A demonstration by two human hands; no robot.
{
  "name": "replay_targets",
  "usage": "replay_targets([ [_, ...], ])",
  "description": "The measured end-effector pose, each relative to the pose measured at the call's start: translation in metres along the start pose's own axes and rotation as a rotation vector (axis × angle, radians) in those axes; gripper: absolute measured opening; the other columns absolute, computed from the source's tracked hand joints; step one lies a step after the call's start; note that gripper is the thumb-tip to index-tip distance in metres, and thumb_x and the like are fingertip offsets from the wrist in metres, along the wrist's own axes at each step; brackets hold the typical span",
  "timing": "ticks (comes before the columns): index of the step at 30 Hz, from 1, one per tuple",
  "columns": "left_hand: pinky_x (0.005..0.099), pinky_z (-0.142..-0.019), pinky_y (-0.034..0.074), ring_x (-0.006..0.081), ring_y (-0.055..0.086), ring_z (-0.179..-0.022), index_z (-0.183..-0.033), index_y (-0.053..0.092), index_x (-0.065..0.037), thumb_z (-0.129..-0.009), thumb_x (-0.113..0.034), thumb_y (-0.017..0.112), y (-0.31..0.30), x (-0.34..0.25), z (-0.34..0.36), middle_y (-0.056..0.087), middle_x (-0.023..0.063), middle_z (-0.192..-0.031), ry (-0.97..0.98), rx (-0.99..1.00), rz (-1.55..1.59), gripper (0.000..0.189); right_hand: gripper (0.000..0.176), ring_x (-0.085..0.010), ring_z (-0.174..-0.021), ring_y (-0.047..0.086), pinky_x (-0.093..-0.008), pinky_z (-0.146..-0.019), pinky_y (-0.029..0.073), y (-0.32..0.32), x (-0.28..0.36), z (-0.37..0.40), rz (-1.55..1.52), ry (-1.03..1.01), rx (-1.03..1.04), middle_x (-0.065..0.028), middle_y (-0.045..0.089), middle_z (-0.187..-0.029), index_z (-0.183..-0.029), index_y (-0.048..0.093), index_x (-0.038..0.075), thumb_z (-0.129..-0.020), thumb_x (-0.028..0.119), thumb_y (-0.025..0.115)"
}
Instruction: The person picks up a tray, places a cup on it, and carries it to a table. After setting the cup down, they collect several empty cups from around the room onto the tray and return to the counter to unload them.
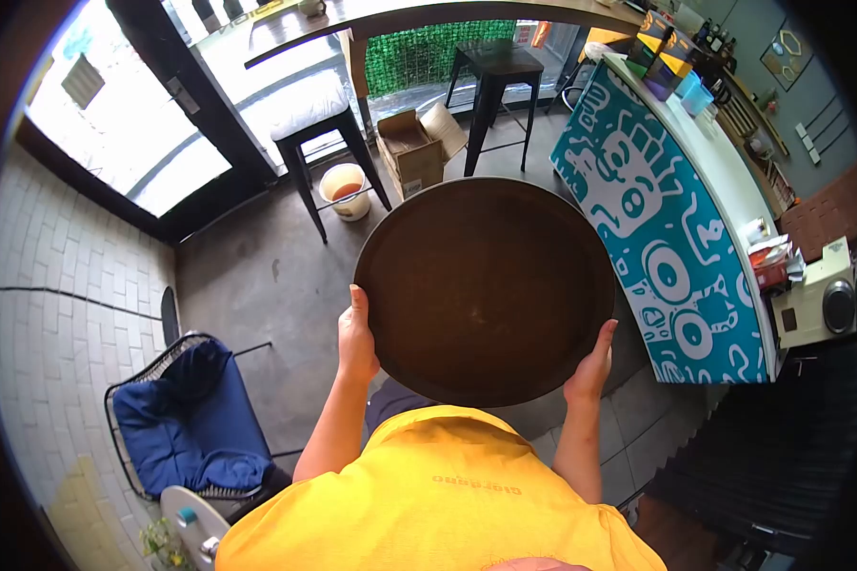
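Observation:
A large round dark brown serving tray (486, 285) is held out level in front of the yellow shirt, with nothing lying on it. My left hand (357, 338) grips its left rim, thumb up along the edge and the other fingers hidden underneath. At the lower right rim, my right hand (592, 366) holds the tray the same way, its thumb pointing up. Both forearms reach forward from the body.
To the right stands a counter with a teal and white cartoon front (657, 247). Ahead are black stools (495, 62), a cardboard box (409, 157) and a white bucket (345, 190). A chair with blue cloth (195, 419) sits at the left, near a small round table (195, 523).

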State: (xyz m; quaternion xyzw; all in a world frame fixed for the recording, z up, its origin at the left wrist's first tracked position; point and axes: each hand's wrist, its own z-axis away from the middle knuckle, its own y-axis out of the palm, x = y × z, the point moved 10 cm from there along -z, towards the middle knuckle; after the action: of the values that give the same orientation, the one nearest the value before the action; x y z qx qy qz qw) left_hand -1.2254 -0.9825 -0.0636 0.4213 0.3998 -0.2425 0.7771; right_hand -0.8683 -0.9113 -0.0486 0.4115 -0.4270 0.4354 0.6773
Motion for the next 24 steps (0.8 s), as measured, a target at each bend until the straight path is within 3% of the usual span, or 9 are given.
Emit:
replay_targets([
  [4,0.0290,-0.079,0.051,0.0178,0.061,-0.092,-0.109,0.057,0.006,-0.092,-0.054,0.044,-0.012,-0.038,-0.099,0.063,0.0106,-0.105,0.030,-0.032,0.024,0.063,0.081,-0.0256,-0.132,0.033,-0.0368,-0.109,0.025,0.086,0.016,-0.051,-0.020,-0.048,0.060,-0.0127,0.033,-0.145,-0.140,0.028,-0.003,-0.090,0.060,0.043],
  [6,0.0288,-0.078,0.051,0.0172,0.061,-0.090,-0.108,0.057,0.006,-0.092,-0.053,0.045,-0.020,-0.066,-0.133,0.063,0.0104,-0.104,0.049,-0.048,0.032,0.062,0.065,-0.0205,-0.120,0.046,-0.0331,-0.101,0.036,0.143,0.026,-0.084,-0.141,-0.020,0.207,-0.0107,0.048,-0.133,-0.134,0.040,0.000,-0.095,0.052,0.041],
  [7,0.0287,-0.078,0.051,0.0169,0.061,-0.089,-0.108,0.057,0.007,-0.092,-0.052,0.045,-0.026,-0.084,-0.151,0.063,0.0105,-0.103,0.083,-0.059,0.061,0.062,0.065,-0.0205,-0.120,0.046,-0.0331,-0.101,0.036,0.159,0.032,-0.104,-0.132,-0.027,0.226,-0.0107,0.048,-0.133,-0.134,0.040,0.000,-0.095,0.052,0.041],
  [9,0.0286,-0.078,0.051,0.0167,0.061,-0.089,-0.107,0.056,0.007,-0.092,-0.052,0.046,-0.041,-0.118,-0.181,0.063,0.0106,-0.103,0.137,-0.079,0.100,0.062,0.048,-0.0131,-0.098,0.057,-0.0273,-0.085,0.043,0.215,0.045,-0.133,0.009,-0.131,0.479,-0.0067,0.062,-0.108,-0.119,0.053,0.004,-0.098,0.044,0.038],
  [10,0.0308,-0.083,0.049,0.0191,0.059,-0.096,-0.114,0.053,0.007,-0.091,-0.054,0.046,-0.053,-0.136,-0.190,0.060,0.0120,-0.111,0.193,-0.109,0.063,0.066,0.044,-0.0090,-0.082,0.055,-0.0233,-0.074,0.043,0.250,0.065,-0.134,0.057,-0.178,0.413,-0.0031,0.063,-0.093,-0.108,0.056,0.005,-0.099,0.043,0.037],
  [12,0.0333,-0.089,0.048,0.0212,0.057,-0.104,-0.119,0.049,0.008,-0.090,-0.056,0.046,-0.079,-0.165,-0.202,0.056,0.0136,-0.120,0.246,-0.196,0.033,0.070,0.042,-0.0098,-0.081,0.056,-0.0238,-0.073,0.043,0.294,0.073,-0.159,0.080,-0.183,0.457,-0.0034,0.063,-0.091,-0.107,0.056,0.005,-0.099,0.041,0.038],
  [16,0.0332,-0.087,0.047,0.0207,0.057,-0.103,-0.119,0.049,0.008,-0.091,-0.054,0.046,-0.133,-0.195,-0.214,0.057,0.0137,-0.117,0.400,-0.357,-0.008,0.069,0.030,-0.0109,-0.076,0.058,-0.0236,-0.070,0.044,0.379,0.069,-0.204,0.093,-0.151,0.513,-0.0037,0.063,-0.085,-0.101,0.058,0.004,-0.096,0.032,0.047],
  [19,0.0314,-0.087,0.047,0.0194,0.059,-0.099,-0.114,0.052,0.008,-0.091,-0.053,0.049,-0.172,-0.205,-0.206,0.060,0.0132,-0.112,0.476,-0.588,-0.096,0.065,0.023,-0.0098,-0.072,0.059,-0.0216,-0.065,0.044,0.461,0.068,-0.238,0.164,-0.151,0.617,-0.0038,0.063,-0.084,-0.097,0.059,0.003,-0.094,0.025,0.053],
  [24,0.0231,-0.069,0.042,0.0085,0.053,-0.079,-0.097,0.059,0.006,-0.092,-0.045,0.053,-0.185,-0.216,-0.192,0.063,0.0042,-0.090,0.634,-0.837,-0.219,0.052,0.025,-0.0088,-0.069,0.058,-0.0207,-0.064,0.044,0.611,0.086,-0.282,0.155,-0.284,0.829,-0.0043,0.063,-0.087,-0.101,0.061,0.001,-0.092,0.025,0.057],
])
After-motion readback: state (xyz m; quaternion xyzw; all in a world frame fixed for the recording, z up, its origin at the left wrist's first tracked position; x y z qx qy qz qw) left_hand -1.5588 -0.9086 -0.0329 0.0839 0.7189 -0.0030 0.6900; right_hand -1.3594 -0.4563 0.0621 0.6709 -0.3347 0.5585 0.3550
